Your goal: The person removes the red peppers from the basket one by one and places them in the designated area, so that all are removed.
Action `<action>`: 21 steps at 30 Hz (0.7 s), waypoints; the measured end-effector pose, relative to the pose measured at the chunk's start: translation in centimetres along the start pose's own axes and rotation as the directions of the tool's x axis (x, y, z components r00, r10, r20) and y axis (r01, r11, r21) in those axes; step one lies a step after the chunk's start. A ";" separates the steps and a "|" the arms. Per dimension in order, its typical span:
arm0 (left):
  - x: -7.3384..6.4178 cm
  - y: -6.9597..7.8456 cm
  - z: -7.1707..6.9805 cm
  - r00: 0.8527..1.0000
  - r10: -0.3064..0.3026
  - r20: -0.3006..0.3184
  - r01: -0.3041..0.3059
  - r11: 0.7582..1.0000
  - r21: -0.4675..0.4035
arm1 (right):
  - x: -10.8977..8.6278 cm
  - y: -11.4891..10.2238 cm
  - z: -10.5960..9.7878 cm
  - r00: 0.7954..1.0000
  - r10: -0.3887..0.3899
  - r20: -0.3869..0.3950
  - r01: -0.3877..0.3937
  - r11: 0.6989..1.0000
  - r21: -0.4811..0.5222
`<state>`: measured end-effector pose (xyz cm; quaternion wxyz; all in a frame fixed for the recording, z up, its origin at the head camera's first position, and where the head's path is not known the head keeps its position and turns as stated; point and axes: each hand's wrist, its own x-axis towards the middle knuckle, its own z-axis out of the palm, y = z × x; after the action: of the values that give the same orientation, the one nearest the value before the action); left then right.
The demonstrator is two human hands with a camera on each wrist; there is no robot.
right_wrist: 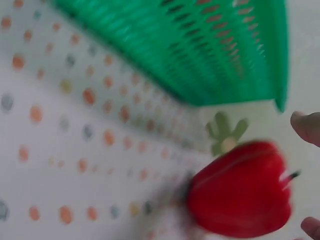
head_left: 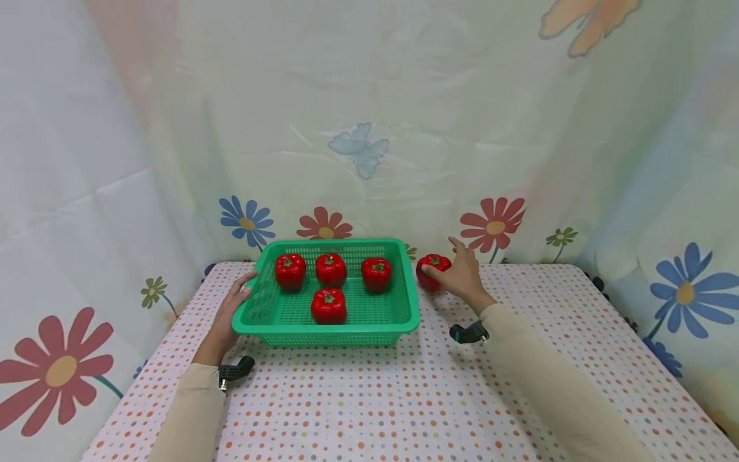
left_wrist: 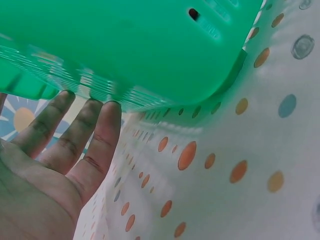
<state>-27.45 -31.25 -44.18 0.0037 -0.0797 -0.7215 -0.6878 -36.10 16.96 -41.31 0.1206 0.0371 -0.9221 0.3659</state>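
Note:
A green plastic basket stands on the table with several red bell peppers inside, three along the back and another in front. My left hand is at the basket's left side; in the left wrist view its extended fingers reach the slotted wall. Just right of the basket, one more red bell pepper sits on the table. Around it my right hand is spread, the thumb overlapping the pepper in the head view. In the right wrist view, fingertips show apart from this pepper.
A polka-dot cloth covers the table. Behind and at both sides hangs a curtain printed with flowers and butterflies, close to the table's back edge. Dark objects show past the table's right edge.

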 end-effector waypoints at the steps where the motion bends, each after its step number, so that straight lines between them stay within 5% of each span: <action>1: -0.1 0.1 0.0 1.000 0.003 0.002 -0.003 1.000 -0.002 | -0.1 -0.6 -0.2 1.000 -0.012 -0.006 0.012 1.000 0.006; 9: -0.2 0.0 -0.1 1.000 -0.002 0.006 0.002 1.000 -0.015 | -2.3 -6.9 -1.1 0.986 -0.161 0.030 0.158 0.983 0.090; 16: 0.1 -0.3 -0.1 1.000 -0.005 -0.007 0.005 1.000 -0.004 | -5.4 -12.6 0.6 0.936 -0.294 0.194 0.248 0.941 0.231; 21: 0.3 -0.7 -0.2 1.000 -0.001 -0.012 0.001 1.000 0.003 | -6.6 -14.5 3.6 0.898 -0.301 0.321 0.202 0.930 0.308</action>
<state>-27.85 -31.44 -44.85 0.0080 -0.0752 -0.7225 -0.6872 -28.14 3.81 -35.84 -0.0111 0.2397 -0.8577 0.4547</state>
